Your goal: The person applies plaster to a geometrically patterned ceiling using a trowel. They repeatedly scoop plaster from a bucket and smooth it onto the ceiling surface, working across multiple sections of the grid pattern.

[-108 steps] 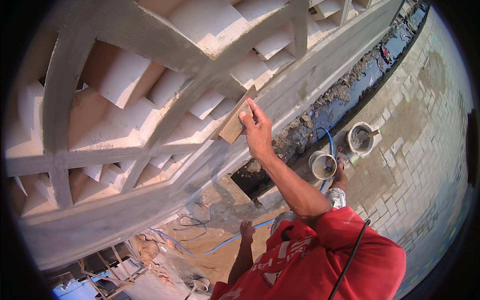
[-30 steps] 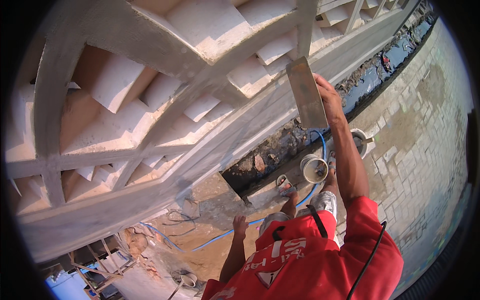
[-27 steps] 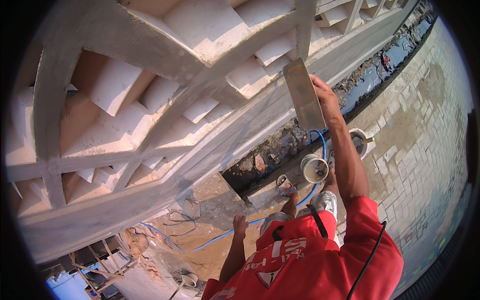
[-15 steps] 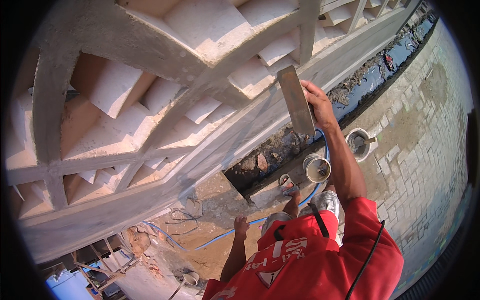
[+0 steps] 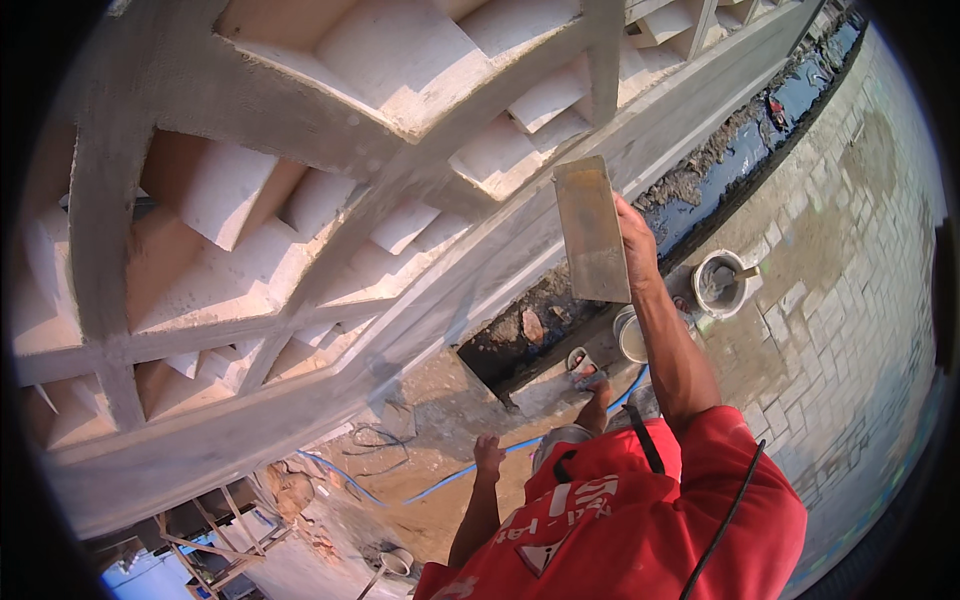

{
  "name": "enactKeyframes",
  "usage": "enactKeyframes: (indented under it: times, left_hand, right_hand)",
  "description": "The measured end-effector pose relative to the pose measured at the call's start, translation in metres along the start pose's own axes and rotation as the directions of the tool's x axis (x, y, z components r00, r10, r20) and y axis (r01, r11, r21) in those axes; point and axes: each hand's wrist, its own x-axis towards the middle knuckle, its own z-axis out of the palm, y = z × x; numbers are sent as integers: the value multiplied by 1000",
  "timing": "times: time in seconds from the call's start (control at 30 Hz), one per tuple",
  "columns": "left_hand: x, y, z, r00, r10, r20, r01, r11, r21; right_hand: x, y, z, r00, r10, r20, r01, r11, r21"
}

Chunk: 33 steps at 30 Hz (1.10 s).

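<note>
My right hand [image 5: 638,240] grips a flat rectangular plastering trowel [image 5: 592,232] from behind, so its handle is hidden. The broad face of the trowel looks smooth, with a thin film on it, and appears held off the grey cement wall [image 5: 500,270]. Above and left of it, the wall has a lattice [image 5: 405,170] of grey bars with pale angled pieces set in the openings. Low beside my body hangs my left hand [image 5: 488,457], holding nothing, its fingers loosely apart.
A ditch [image 5: 540,325] with dark mud and water follows the wall's foot. Beside it stand a pale bucket [image 5: 628,340] and another bucket [image 5: 738,300] with grey mix and a tool. A blue hose [image 5: 450,482] crosses the ground near my feet. Paving blocks [image 5: 830,330] lie right.
My right hand has lowered the trowel slightly and turned it so more of its broad face shows. My left hand still hangs low.
</note>
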Motion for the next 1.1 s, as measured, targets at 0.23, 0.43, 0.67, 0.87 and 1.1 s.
enactKeyframes:
  times: [0.23, 0.43, 0.67, 0.87, 1.1]
  left_hand:
    - [26, -36, -18, 957, 284, 52, -289, 940, 180]
    - [13, -16, -5, 1000, 9, 5, -9, 1000, -25]
    - [2, -15, -5, 1000, -4, -7, 4, 1000, -25]
    - [17, -33, -7, 1000, 1, 30, -2, 1000, 25]
    - [15, -25, -1, 992, 113, 51, -110, 992, -58]
  right_hand:
    - [13, 0, -3, 991, -126, -33, 130, 976, 173]
    - [24, 9, -1, 981, -173, -88, 183, 976, 120]
    - [24, 20, 46, 966, -169, -197, 160, 985, -60]
    - [29, 58, 79, 919, -279, -279, 175, 922, -346]
    - [-4, 37, 59, 929, -278, -244, 230, 951, -207]
